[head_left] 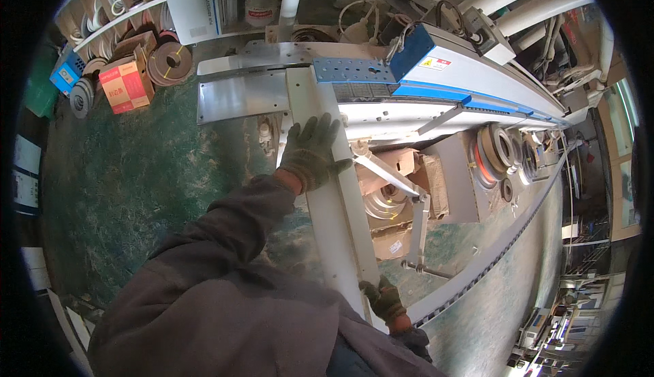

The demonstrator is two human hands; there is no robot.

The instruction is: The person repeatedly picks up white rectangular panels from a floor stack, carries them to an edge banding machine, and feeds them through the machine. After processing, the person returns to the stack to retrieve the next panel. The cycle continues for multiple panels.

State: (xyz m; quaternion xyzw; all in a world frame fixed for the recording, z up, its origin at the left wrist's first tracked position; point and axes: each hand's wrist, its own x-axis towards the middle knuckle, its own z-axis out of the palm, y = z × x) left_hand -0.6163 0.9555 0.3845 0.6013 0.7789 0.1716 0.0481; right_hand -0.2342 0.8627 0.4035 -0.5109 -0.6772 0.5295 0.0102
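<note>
A long, narrow off-white board (319, 229) runs from near my body up to the machine, its far end at the metal plate (242, 97). My left hand (311, 153), in a greenish work glove, lies flat across the board's upper half with its fingers spread. Close to the board's near end, my right hand (385, 298), gloved the same way, has its fingers curled over the right edge. Part of that grip is hidden by the board and the hand itself.
The long white-and-blue machine (470, 80) extends to the right, with a jointed support arm (424, 220) and a long rail (490, 251) below. Edging rolls (497, 146) sit beneath it. A red-and-tan carton (127, 88) and a brown roll (169, 63) stand on the green floor.
</note>
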